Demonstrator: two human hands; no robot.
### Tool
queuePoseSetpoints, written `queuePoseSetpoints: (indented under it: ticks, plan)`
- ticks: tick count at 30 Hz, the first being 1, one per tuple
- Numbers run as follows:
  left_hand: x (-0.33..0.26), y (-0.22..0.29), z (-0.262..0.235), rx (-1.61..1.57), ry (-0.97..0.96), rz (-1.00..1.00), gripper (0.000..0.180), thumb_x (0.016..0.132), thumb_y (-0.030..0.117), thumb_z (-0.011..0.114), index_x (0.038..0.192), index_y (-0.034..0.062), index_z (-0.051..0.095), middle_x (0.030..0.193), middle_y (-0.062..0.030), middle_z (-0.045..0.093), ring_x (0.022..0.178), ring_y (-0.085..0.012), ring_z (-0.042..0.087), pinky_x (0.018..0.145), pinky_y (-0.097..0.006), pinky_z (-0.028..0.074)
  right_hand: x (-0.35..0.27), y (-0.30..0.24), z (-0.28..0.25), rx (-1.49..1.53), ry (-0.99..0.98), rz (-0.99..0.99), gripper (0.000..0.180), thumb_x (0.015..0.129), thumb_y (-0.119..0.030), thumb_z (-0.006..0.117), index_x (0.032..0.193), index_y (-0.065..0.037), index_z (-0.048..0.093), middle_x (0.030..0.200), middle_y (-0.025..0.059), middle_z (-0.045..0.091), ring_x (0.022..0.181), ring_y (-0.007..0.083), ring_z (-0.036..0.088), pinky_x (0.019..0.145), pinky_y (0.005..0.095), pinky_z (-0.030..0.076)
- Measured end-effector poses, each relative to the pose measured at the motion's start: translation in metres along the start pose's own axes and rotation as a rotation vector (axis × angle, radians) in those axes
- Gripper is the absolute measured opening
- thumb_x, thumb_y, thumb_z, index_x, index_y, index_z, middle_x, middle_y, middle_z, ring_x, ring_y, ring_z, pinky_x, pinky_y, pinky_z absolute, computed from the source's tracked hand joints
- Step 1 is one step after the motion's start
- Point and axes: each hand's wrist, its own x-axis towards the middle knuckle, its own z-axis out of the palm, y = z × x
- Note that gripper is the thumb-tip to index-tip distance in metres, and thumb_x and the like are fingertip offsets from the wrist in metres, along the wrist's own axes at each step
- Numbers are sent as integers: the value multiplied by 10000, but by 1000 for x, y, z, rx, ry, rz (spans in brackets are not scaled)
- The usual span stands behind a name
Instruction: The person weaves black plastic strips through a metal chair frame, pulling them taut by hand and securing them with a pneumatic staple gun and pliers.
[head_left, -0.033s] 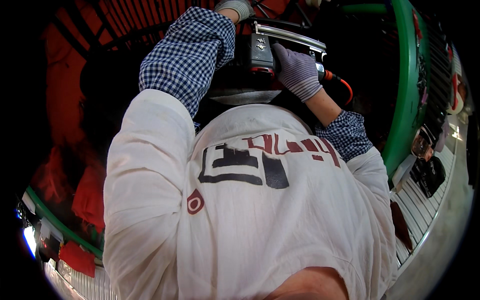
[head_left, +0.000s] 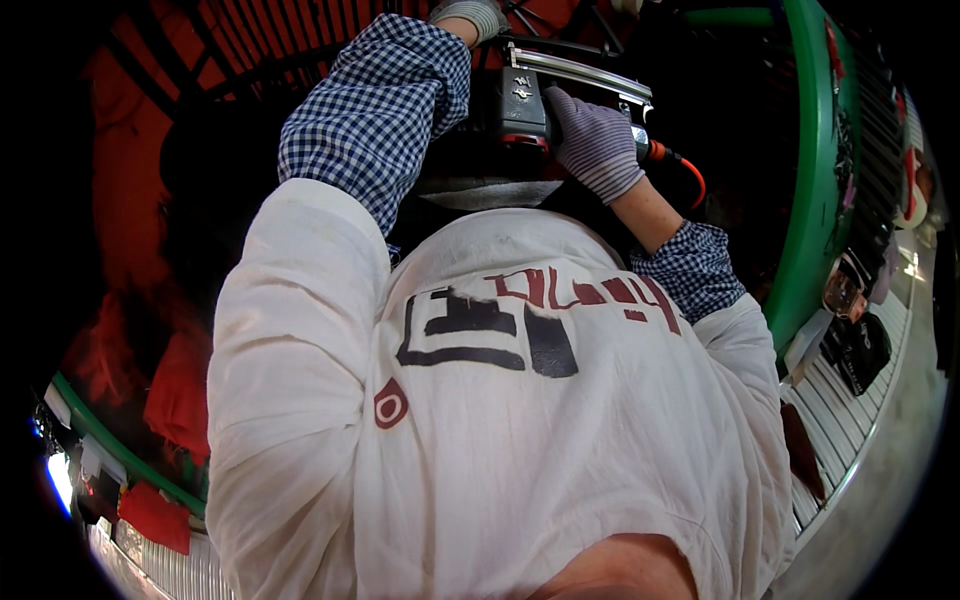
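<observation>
Fingers of the right hand [head_left: 600, 145], in a striped glove [head_left: 612, 172]: clamped on a black tool [head_left: 523, 105], body immediately to their left. Silver rail [head_left: 580, 72], just beyond them. Orange hose [head_left: 691, 168], near, to their right. Left hand [head_left: 478, 14], also gloved, farther out and left of those fingers, cut by the upper edge; own fingers hidden, whether apart or together cannot tell. Dark bars [head_left: 140, 72], well to the left. Curved green frame [head_left: 815, 170], well to the right. White shirt [head_left: 480, 430], below.
</observation>
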Motion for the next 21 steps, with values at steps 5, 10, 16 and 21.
queuePoseSetpoints:
  ticks: [5,10,16,21]
  plan:
    - [-1,2,-3,-1,-32,8,375,952,397,566,1110,92,716,982,-102,735,821,-271,724,795,-440,568,1,3,3,17,52,-9,470,793,-176,733,1214,-64,555,890,114,703,764,275,702,658,385,560]
    - [10,-1,-3,26,-94,-28,365,955,386,565,1112,93,716,1036,-92,729,894,-275,715,823,-445,560,3,1,2,15,76,1,440,806,-177,716,1201,-63,558,864,112,700,746,284,700,638,396,556]
    - [31,-18,14,11,58,131,342,899,397,632,1073,121,732,1105,-94,699,977,-319,665,855,-451,532,14,-12,-22,-1,-84,104,384,828,-192,696,1178,-106,565,874,114,710,738,299,704,632,401,567]
    - [42,-27,33,28,234,149,347,984,425,531,1109,158,715,1078,-111,701,920,-295,700,811,-500,568,-39,16,-80,147,264,57,351,800,-197,722,1104,-89,583,833,116,693,717,317,686,607,405,556]
